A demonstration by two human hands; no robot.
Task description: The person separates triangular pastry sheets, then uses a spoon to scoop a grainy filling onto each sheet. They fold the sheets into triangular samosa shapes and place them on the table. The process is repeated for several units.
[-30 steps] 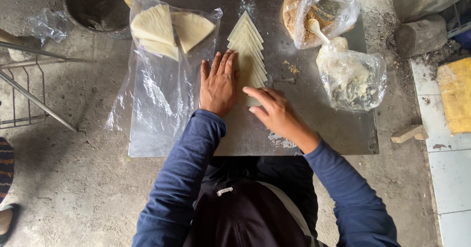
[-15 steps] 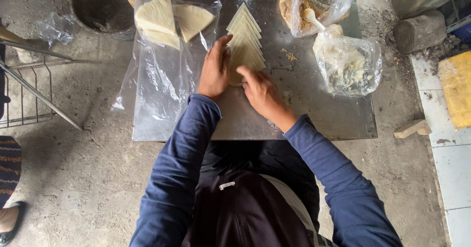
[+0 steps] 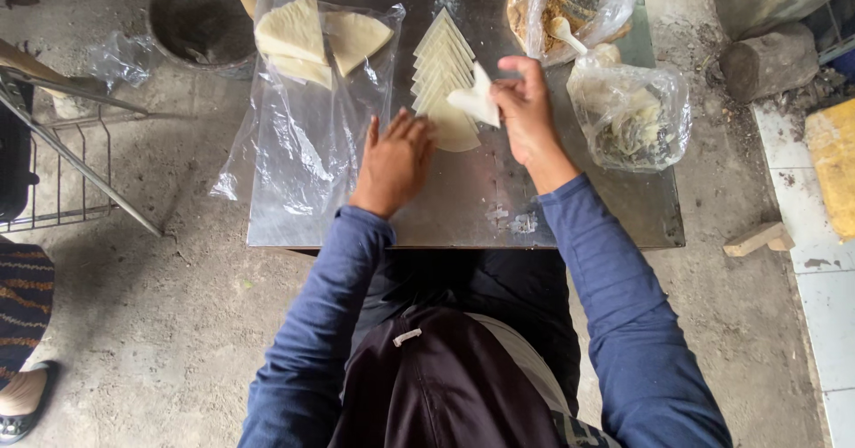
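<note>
Far left of frame: wire rack [image 3: 53, 172] on the concrete floor [image 3: 178, 323], dark round pot [image 3: 200, 25] at upper left.

Metal work table [image 3: 463, 216] fills the middle. On its left part lies a clear plastic sheet [image 3: 303, 145] with a few folded wedge-shaped dough wrappers [image 3: 298, 38] at its top end.

Left hand [image 3: 392, 158] — flat, palm down, fingers spread and pointing to the top of frame, resting on the table at the sheet's right edge. Its fingertips touch or nearly touch the lower left edge of the fanned stack of wrappers [image 3: 443, 74]; I can't tell whether it presses on it. Holds nothing.

The stack's long axis runs top to bottom, narrow tip toward the top of frame, wide rounded end nearest the hands.

Right hand [image 3: 525, 109] — just right of the stack, fingers closed in a narrow pinch on one loose wrapper [image 3: 474, 102], lifted clear at the stack's right edge and tilted. So the single wrapper is in the right hand; the stack lies directly left of that grip, between both hands.

Right of that: open bag with brown filling and a white spoon [image 3: 570, 12] at the top, knotted bag with pale contents [image 3: 632, 114] below it. Far right: stone block [image 3: 770, 56].
</note>
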